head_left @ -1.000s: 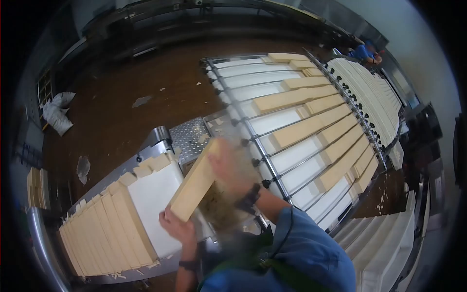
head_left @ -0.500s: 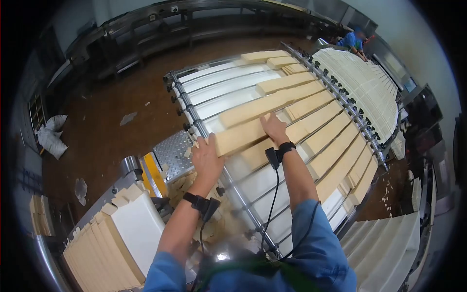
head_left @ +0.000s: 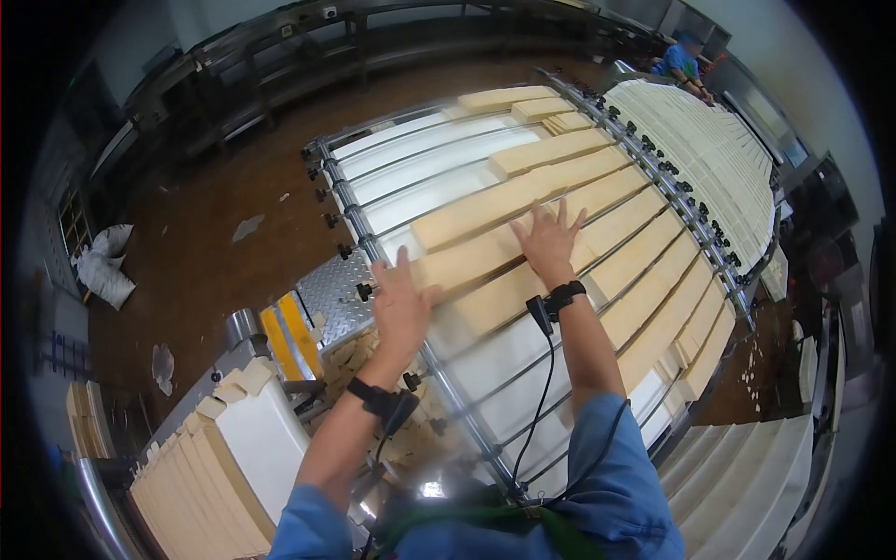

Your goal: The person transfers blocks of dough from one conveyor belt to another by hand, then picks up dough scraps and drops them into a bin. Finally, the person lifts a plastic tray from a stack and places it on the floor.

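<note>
Long, pale-yellow slab (head_left: 474,259) lies on white table (head_left: 401,207) | left hand (head_left: 401,313) open at its end; right hand (head_left: 551,250) spread over it, no grip visible | seems soft, bendable; better to support both ends

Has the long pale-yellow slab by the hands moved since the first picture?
Yes: the slab has crossed the round silver bar with black knobs, from outside it onto the white lanes.
</note>
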Motion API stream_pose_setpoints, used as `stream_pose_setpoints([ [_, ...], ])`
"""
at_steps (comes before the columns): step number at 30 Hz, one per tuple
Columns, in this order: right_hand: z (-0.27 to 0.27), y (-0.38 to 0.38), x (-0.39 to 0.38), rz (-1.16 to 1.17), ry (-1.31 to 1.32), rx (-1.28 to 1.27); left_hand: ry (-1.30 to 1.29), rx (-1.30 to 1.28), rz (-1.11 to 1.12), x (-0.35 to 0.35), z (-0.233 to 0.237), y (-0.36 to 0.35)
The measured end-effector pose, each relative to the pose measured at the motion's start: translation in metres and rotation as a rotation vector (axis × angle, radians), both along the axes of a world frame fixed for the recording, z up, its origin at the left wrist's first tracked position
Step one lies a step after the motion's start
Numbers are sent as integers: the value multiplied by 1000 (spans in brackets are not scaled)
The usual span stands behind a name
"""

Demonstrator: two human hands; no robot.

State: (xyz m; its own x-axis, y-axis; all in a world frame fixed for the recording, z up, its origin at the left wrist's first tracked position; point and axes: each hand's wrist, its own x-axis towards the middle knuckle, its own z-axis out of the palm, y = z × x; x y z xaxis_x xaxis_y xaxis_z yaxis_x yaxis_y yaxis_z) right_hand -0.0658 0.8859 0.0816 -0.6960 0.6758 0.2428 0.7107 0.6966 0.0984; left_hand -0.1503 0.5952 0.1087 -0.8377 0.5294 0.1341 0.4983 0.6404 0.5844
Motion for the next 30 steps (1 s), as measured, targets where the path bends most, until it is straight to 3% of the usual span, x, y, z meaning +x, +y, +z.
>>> stream_pose_setpoints([
  [2,1,-4,-1,-20,-5,44,-74,59,-46,6,-9,21],
  [5,-9,-15,3,30,189,174,-148,160,-116,3,-33,42],
  [11,-15,-94,5,282,285,-81,-296,361,193,-15,-55,28],
  [13,-13,-124,1,389,355,-193,-101,498,80,-22,-83,21],
  [15,-7,-151,-1,467,389,-175,-121,672,84,-12,-75,8],
  [16,0,-166,-2,499,423,-178,-31,632,119,-9,-70,-4],
  [17,13,-185,-3,589,455,-254,58,580,165,-8,-63,-24],
  [20,35,-256,-11,787,402,-393,-78,677,306,28,-29,-132],
  [22,24,-314,-32,950,354,-499,-225,503,207,56,-16,-221],
  [23,19,-341,-38,1012,319,-557,55,463,216,70,-34,-273],
  [25,18,-413,-58,1218,256,-686,-20,325,439,94,-44,-368],
  [26,16,-449,-72,1312,201,-763,152,287,595,111,-69,-414],
  [28,2,-528,-102,1460,187,-772,149,63,950,156,-61,-483],
  [29,-9,-565,-118,1528,186,-803,210,-100,1069,175,-55,-506],
  [30,-21,-601,-135,1593,188,-833,212,-101,1078,191,-60,-522],
])
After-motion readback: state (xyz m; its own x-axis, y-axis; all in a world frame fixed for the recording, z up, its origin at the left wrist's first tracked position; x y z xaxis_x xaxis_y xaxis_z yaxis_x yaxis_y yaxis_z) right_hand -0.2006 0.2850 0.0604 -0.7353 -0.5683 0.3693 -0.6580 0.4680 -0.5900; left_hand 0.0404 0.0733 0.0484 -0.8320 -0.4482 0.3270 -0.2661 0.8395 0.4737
